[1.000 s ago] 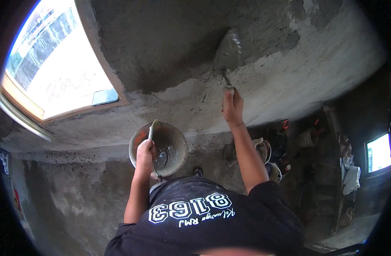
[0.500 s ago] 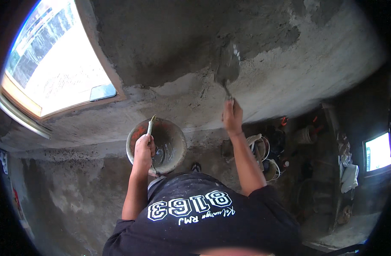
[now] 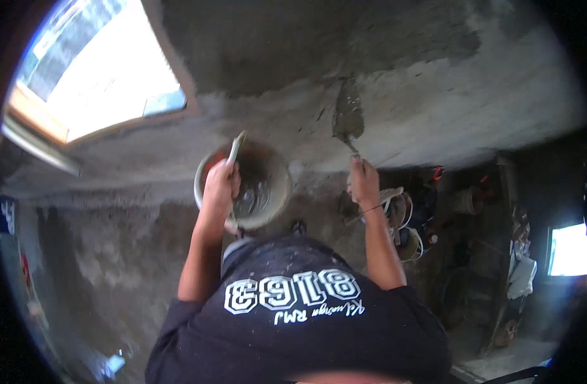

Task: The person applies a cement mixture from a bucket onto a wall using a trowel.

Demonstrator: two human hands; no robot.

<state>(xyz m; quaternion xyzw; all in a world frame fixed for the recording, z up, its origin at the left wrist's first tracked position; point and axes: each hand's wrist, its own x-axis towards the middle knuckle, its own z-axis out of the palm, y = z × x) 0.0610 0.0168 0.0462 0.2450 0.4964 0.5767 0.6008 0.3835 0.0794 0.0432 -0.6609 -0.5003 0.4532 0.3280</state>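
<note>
My left hand (image 3: 221, 189) grips the pale handle (image 3: 236, 147) of a round grey bucket (image 3: 273, 195), orange-stained inside, with wet grey mix and a glint of liquid in it. My right hand (image 3: 365, 182) is closed round the handle of a trowel (image 3: 348, 112), its pointed blade coated in grey mortar and directed up toward the wall (image 3: 447, 89). Dark, fresh-looking render covers the wall's upper part, with a paler rough band below it. Whether the blade touches the wall I cannot tell.
A bright wood-framed window (image 3: 107, 70) is at upper left, a pale pipe (image 3: 40, 147) beneath it. Several buckets (image 3: 408, 243) and dark bags stand right of my feet on the stained concrete floor (image 3: 101, 269). A second window (image 3: 569, 249) and hanging pale cloth (image 3: 521, 278) are at the far right.
The trowel and my right hand have moved downward across the view. My left hand and the bucket have risen in the picture, and the view of the wall has shifted upward.
</note>
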